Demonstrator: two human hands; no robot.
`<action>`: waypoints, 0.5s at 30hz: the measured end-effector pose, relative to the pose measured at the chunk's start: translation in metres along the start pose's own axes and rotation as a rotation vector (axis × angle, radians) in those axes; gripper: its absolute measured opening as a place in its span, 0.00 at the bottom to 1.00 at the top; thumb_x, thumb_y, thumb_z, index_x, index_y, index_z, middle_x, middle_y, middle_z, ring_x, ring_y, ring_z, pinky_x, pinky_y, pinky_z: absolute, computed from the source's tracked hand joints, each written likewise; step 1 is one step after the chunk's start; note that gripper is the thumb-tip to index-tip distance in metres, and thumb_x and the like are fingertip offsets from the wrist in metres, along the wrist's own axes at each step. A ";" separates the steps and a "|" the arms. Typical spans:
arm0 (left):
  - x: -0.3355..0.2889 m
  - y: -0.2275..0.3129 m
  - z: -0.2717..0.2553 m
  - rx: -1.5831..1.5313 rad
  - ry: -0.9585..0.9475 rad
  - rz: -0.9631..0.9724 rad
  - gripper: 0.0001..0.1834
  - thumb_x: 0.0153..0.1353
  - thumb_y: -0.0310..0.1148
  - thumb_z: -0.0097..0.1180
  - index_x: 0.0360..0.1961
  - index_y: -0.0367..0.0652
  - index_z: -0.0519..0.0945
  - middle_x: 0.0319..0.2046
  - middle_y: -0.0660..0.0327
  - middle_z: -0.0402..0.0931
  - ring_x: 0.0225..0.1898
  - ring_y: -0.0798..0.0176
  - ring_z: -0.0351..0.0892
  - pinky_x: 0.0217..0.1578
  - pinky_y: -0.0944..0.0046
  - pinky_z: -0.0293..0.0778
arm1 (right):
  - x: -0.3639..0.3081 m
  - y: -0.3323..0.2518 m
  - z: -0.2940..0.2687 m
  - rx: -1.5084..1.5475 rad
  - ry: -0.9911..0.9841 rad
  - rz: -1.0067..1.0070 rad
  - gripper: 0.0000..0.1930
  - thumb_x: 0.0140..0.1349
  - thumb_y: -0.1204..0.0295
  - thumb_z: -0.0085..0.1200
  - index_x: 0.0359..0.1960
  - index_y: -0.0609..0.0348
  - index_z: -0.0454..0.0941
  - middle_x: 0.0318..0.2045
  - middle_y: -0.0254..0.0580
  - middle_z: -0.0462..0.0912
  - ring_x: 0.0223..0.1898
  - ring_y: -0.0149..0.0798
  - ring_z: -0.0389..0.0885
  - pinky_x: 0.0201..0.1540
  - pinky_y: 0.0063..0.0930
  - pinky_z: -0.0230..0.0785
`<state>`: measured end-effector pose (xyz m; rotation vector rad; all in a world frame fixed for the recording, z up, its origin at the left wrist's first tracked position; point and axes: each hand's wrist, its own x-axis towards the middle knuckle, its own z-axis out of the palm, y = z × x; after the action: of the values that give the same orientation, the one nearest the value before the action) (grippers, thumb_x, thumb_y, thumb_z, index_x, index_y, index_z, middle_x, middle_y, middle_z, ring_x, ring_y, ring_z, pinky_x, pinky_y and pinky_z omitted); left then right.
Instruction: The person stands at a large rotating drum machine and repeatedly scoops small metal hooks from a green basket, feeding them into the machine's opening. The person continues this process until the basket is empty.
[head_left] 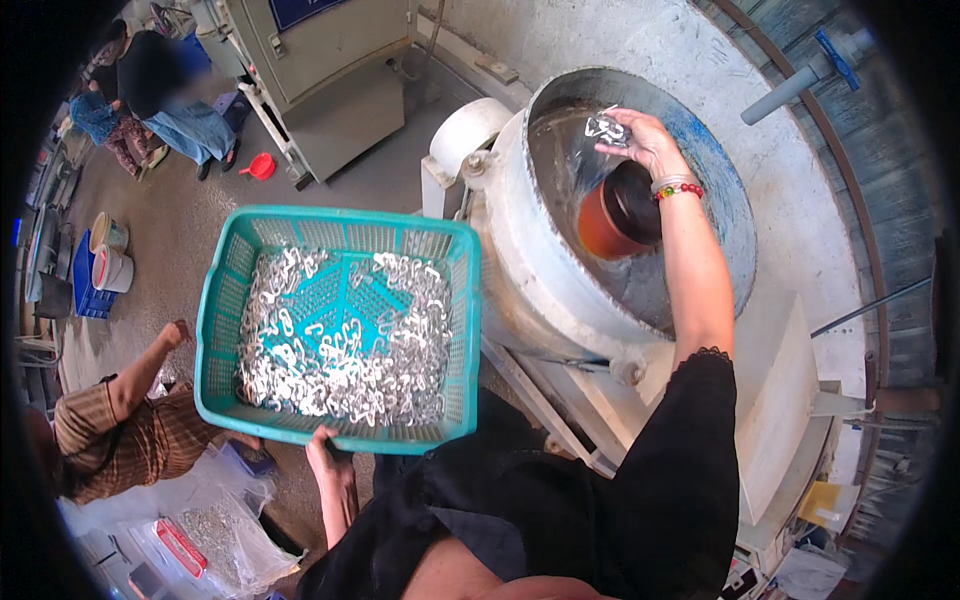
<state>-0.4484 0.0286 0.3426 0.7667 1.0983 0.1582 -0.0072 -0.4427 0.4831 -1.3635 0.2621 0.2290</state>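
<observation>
My left hand [330,462] grips the near rim of a teal plastic basket [216,330], with the thumb on the rim. Many small, shiny, white-silver hook-shaped metal pieces [345,385] lie in it, thickest along the near side. Some bare mesh shows in the middle. Over the wide round metal tub [525,170], my right hand [645,142] holds a few of the same pieces [606,130] on its fingers. Close below that hand stands an orange-brown cylinder with a dark top [612,222] inside the tub. The liquid around it looks murky.
A grey machine cabinet [345,110] stands beyond the basket. A co-worker in a striped shirt [120,440] is at the left, near a clear plastic bag [215,530]. Two people sit far left by a red scoop [261,166]. White buckets [112,270] stand in a blue crate [92,300].
</observation>
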 end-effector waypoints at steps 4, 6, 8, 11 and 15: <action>-0.010 -0.004 0.014 0.024 0.054 0.028 0.14 0.36 0.26 0.50 0.30 0.41 0.69 0.27 0.62 0.66 0.31 0.60 0.67 0.34 0.57 0.67 | 0.045 -0.013 -0.048 -0.074 0.281 -0.173 0.09 0.45 0.89 0.51 0.28 0.66 0.74 0.26 0.42 0.77 0.28 0.38 0.77 0.29 0.39 0.76; -0.028 0.001 0.037 0.034 0.055 0.017 0.17 0.36 0.27 0.50 0.33 0.41 0.69 0.28 0.62 0.66 0.31 0.59 0.68 0.34 0.57 0.67 | 0.043 -0.026 -0.079 -0.236 0.455 -0.264 0.07 0.44 0.87 0.54 0.25 0.64 0.74 0.24 0.41 0.77 0.26 0.35 0.76 0.25 0.32 0.74; -0.025 0.000 0.036 0.057 0.047 0.000 0.16 0.36 0.28 0.51 0.32 0.41 0.69 0.28 0.62 0.67 0.32 0.59 0.68 0.35 0.56 0.67 | 0.038 -0.032 -0.118 -0.322 0.571 -0.297 0.06 0.44 0.82 0.57 0.25 0.62 0.75 0.23 0.40 0.77 0.24 0.33 0.75 0.23 0.26 0.71; -0.021 0.002 0.035 0.108 0.042 -0.027 0.14 0.36 0.30 0.51 0.30 0.42 0.69 0.29 0.62 0.67 0.33 0.59 0.68 0.37 0.55 0.66 | 0.010 -0.032 -0.171 -0.441 0.662 -0.217 0.08 0.48 0.72 0.60 0.28 0.60 0.76 0.25 0.38 0.77 0.24 0.30 0.73 0.22 0.23 0.68; -0.018 0.001 0.024 0.122 -0.029 -0.006 0.11 0.37 0.32 0.51 0.26 0.44 0.69 0.29 0.62 0.67 0.33 0.58 0.67 0.39 0.55 0.66 | -0.038 -0.042 -0.201 -0.957 0.597 0.096 0.15 0.53 0.62 0.56 0.29 0.65 0.77 0.25 0.38 0.77 0.25 0.31 0.75 0.22 0.23 0.68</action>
<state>-0.4366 0.0091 0.3622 0.8722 1.0904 0.0750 -0.0402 -0.6480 0.4965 -2.3630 0.7831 0.0026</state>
